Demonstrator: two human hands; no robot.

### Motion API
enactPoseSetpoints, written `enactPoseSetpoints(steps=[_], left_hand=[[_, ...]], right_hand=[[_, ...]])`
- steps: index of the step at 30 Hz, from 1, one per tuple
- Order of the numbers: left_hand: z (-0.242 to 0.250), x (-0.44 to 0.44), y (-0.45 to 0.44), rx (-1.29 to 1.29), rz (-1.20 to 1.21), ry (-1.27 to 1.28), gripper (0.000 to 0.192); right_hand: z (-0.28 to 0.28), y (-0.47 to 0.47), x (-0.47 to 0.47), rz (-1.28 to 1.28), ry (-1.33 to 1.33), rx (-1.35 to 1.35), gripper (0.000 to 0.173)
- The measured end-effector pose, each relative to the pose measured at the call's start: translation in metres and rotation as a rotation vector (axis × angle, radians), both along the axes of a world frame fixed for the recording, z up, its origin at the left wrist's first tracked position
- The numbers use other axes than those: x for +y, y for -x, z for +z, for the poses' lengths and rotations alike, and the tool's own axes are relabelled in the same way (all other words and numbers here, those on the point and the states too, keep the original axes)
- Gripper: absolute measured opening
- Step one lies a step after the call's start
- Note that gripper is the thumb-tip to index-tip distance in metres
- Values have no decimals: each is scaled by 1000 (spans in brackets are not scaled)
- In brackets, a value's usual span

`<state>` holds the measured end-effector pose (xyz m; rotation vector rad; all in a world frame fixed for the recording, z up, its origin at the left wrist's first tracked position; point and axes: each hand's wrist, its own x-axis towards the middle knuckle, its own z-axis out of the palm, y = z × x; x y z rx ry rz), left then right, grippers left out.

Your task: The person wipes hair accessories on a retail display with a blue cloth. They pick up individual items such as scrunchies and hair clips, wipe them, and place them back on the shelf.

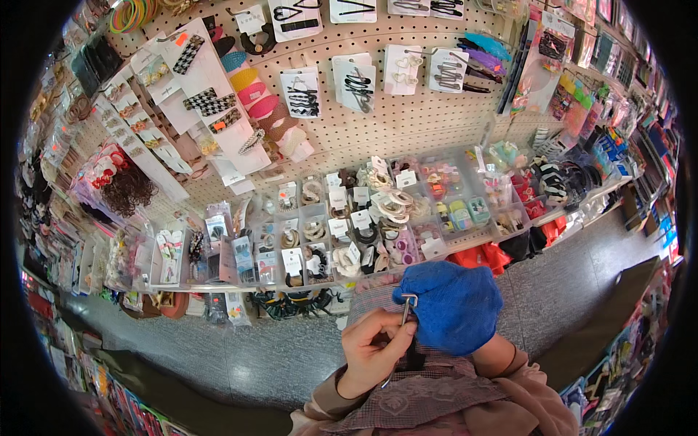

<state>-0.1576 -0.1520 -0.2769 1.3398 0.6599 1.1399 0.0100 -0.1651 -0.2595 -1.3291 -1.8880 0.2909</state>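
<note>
Between the thumb and fingers of my left hand [376, 340] is a thin metal pegboard hook [405, 310]. Its bent end points up and lies against a blue cloth [452, 308]; the straight end comes out below my palm. That cloth covers my right hand like a mitt, so its fingers are hidden. Only the wrist of my right hand [493, 354] shows below the cloth. Both hands are close together in front of my checked apron [425, 400], just short of the shelf edge.
Ahead, a pegboard [338, 131] carries carded hair clips [302, 95] on hooks. Below it, clear divided trays [313, 212] of hair ties and small accessories line a shelf. Red cloth [480, 256] hangs under the shelf's right part. Grey floor [262, 354] lies between this shelf and goods behind me.
</note>
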Motion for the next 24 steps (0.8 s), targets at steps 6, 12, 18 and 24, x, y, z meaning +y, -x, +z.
enactPoseSetpoints(steps=[6,12,18,24], left_hand=[[8,-6,0,-137,-353,305,18],[-1,-12,-9,-243,-559,320,30],[2,-13,-19,-13,-388,-65,21],[5,-12,-28,107,-141,-14,28]], right_hand=[[9,-4,-4,-52,206,-53,27],[17,-24,-15,-160,86,-323,25],[-8,-23,2,-224,-46,853,21],[5,-44,-8,-316,-39,-2,8]])
